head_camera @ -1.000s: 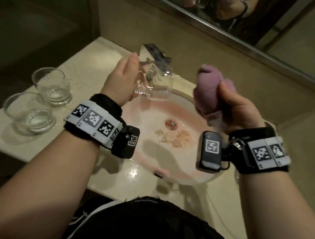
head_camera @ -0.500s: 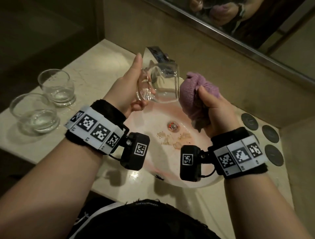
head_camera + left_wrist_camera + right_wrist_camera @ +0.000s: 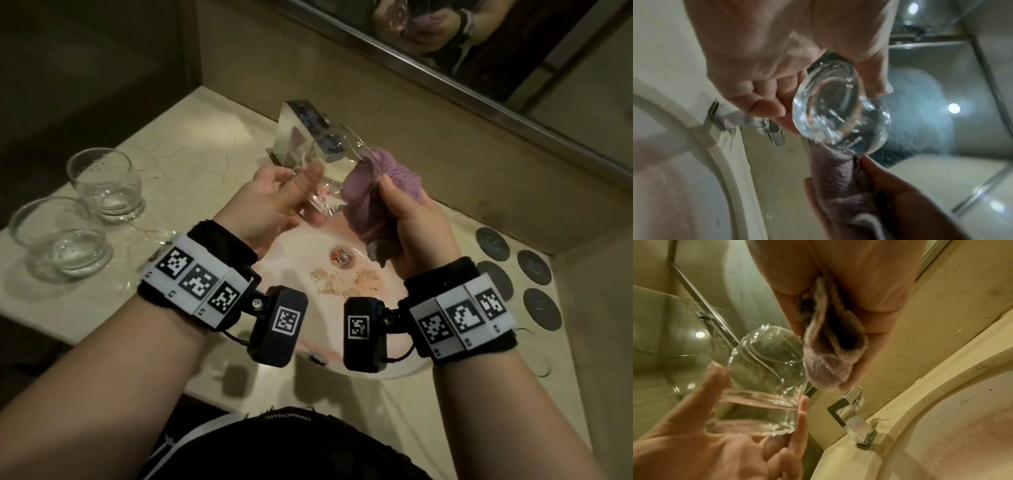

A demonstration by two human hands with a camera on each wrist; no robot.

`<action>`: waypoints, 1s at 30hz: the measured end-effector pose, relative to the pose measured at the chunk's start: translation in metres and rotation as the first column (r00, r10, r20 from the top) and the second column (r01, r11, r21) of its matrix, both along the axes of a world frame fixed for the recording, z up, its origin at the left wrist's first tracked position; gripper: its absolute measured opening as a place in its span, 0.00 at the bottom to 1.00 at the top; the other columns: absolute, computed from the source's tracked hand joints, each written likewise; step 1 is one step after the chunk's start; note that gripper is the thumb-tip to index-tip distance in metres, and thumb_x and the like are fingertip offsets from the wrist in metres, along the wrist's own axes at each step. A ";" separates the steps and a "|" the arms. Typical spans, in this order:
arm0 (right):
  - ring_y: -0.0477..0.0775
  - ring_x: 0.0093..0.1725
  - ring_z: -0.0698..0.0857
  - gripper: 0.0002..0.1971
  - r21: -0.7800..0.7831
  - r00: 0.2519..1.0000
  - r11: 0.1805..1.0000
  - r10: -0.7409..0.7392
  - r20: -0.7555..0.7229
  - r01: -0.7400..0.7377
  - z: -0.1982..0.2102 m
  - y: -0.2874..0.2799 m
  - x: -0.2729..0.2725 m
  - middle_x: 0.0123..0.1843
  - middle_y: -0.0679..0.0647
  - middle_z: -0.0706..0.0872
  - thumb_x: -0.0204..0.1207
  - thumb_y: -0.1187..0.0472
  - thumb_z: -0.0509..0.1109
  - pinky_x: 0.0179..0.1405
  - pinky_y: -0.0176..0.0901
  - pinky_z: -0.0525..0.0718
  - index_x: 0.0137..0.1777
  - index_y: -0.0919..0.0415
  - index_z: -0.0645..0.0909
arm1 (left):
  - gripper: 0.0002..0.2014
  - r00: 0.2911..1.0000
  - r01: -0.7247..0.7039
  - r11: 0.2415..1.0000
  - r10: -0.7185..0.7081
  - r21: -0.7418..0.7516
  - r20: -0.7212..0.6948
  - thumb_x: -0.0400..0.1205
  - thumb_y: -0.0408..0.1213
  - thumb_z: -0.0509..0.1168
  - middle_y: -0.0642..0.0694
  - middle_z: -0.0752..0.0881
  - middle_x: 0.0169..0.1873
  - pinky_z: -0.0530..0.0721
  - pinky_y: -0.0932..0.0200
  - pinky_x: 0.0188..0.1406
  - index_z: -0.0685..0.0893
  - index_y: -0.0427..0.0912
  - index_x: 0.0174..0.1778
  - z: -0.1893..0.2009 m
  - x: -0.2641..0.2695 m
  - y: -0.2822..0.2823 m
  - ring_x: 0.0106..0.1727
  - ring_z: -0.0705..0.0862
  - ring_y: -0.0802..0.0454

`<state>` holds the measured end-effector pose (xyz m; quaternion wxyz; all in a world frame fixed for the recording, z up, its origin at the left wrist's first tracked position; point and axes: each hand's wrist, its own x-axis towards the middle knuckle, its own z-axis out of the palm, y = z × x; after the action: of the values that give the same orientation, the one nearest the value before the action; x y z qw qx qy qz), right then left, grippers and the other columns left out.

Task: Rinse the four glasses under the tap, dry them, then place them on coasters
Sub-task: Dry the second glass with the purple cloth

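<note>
My left hand [image 3: 301,198] grips a clear glass [image 3: 329,171] by its thick base, tilted with the mouth towards the right, above the sink [image 3: 387,373]. My right hand [image 3: 394,205] holds a bunched purple cloth [image 3: 376,195] whose tip meets the glass rim. The left wrist view shows the glass [image 3: 838,113] from its base, with the cloth [image 3: 834,178] at its lower edge. From the right wrist, the cloth [image 3: 830,353] sits against the mouth of the glass [image 3: 764,386]. Two more glasses [image 3: 106,185] [image 3: 58,240] stand on the counter at left.
A chrome tap [image 3: 308,133] stands behind the glass, with no water visibly running. Several dark round coasters [image 3: 534,267] lie on the counter right of the sink. Brownish bits lie near the drain [image 3: 340,257]. A mirror runs along the back wall.
My right hand has brought the cloth leftwards to the mouth of the glass. My left hand has tipped the glass so its mouth faces the cloth.
</note>
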<state>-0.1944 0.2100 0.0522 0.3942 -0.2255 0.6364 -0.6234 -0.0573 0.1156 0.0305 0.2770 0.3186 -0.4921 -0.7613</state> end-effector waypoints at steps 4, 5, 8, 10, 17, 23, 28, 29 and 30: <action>0.49 0.22 0.76 0.05 -0.014 0.997 1.000 -0.002 -0.075 0.001 0.002 -0.003 -0.001 0.32 0.57 0.81 0.83 0.58 0.63 0.14 0.33 0.69 0.51 0.55 0.80 | 0.51 0.979 0.170 0.958 -0.138 -0.232 0.147 0.45 0.60 0.81 0.47 0.87 0.46 0.82 0.44 0.60 0.62 0.59 0.62 -0.001 0.000 -0.003 0.48 0.87 0.52; 0.49 0.21 0.74 0.05 -0.015 0.996 1.000 0.004 -0.091 -0.005 0.003 -0.004 0.000 0.32 0.57 0.79 0.83 0.57 0.63 0.15 0.34 0.68 0.50 0.55 0.79 | 0.51 0.975 0.187 0.949 -0.149 -0.254 0.164 0.48 0.56 0.80 0.48 0.86 0.45 0.83 0.45 0.59 0.59 0.62 0.64 -0.001 -0.001 -0.004 0.49 0.87 0.52; 0.54 0.31 0.74 0.04 -0.056 0.994 0.998 -0.023 -0.107 0.017 0.006 -0.004 0.000 0.38 0.57 0.79 0.83 0.56 0.62 0.25 0.41 0.69 0.50 0.49 0.79 | 0.49 0.983 0.183 0.972 -0.176 -0.149 0.058 0.57 0.35 0.82 0.42 0.85 0.49 0.87 0.43 0.50 0.60 0.65 0.67 0.001 -0.004 -0.002 0.55 0.86 0.46; 0.52 0.34 0.77 0.06 -0.078 0.993 0.994 -0.086 -0.082 0.080 -0.002 -0.002 -0.006 0.42 0.53 0.82 0.83 0.57 0.62 0.25 0.42 0.69 0.55 0.48 0.79 | 0.46 0.987 0.138 0.989 -0.141 -0.047 -0.080 0.57 0.25 0.76 0.40 0.82 0.55 0.88 0.46 0.46 0.65 0.61 0.67 0.001 -0.004 -0.003 0.56 0.86 0.45; 0.59 0.63 0.82 0.26 -0.101 0.773 0.993 0.114 0.624 -0.065 -0.027 0.004 -0.002 0.67 0.64 0.81 0.83 0.48 0.52 0.65 0.52 0.80 0.66 0.68 0.79 | 0.47 0.978 0.030 0.945 -0.095 -0.326 -0.187 0.52 0.30 0.80 0.50 0.73 0.66 0.83 0.59 0.57 0.65 0.54 0.65 -0.010 -0.009 -0.006 0.65 0.80 0.54; 0.64 0.74 0.73 0.25 -0.144 0.762 0.979 0.204 0.614 -0.146 -0.020 0.001 -0.003 0.75 0.69 0.73 0.88 0.54 0.46 0.75 0.57 0.69 0.76 0.69 0.67 | 0.48 0.994 0.020 0.838 -0.076 -0.545 -0.080 0.53 0.37 0.84 0.51 0.79 0.59 0.81 0.63 0.60 0.61 0.49 0.63 -0.009 -0.010 -0.010 0.61 0.82 0.64; 0.65 0.72 0.76 0.22 -0.187 0.757 0.969 0.243 0.607 -0.161 -0.018 0.007 -0.003 0.70 0.68 0.78 0.86 0.58 0.48 0.75 0.58 0.70 0.70 0.71 0.74 | 0.45 0.996 0.006 0.825 -0.053 -0.565 -0.067 0.55 0.38 0.81 0.47 0.79 0.59 0.83 0.62 0.58 0.61 0.48 0.63 -0.009 -0.008 -0.017 0.59 0.83 0.61; 0.65 0.74 0.73 0.23 -0.197 0.748 0.967 0.249 0.615 -0.160 -0.018 0.004 -0.003 0.72 0.68 0.76 0.85 0.58 0.48 0.77 0.59 0.67 0.72 0.70 0.72 | 0.44 0.995 0.019 0.830 -0.071 -0.557 -0.071 0.56 0.39 0.81 0.47 0.79 0.59 0.82 0.62 0.59 0.61 0.49 0.63 -0.008 -0.008 -0.014 0.60 0.83 0.60; 0.65 0.76 0.71 0.23 -0.199 0.742 0.968 0.246 0.624 -0.153 -0.017 0.001 -0.002 0.74 0.68 0.74 0.85 0.57 0.48 0.78 0.60 0.65 0.73 0.69 0.72 | 0.44 0.993 0.040 0.831 -0.096 -0.555 -0.071 0.56 0.40 0.80 0.48 0.79 0.60 0.82 0.61 0.60 0.61 0.50 0.63 -0.007 -0.009 -0.010 0.61 0.83 0.59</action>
<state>-0.1965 0.2107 0.0350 0.6370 -0.0909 0.3908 -0.6582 -0.0660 0.1060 0.0233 0.3531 0.1706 -0.6879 -0.6107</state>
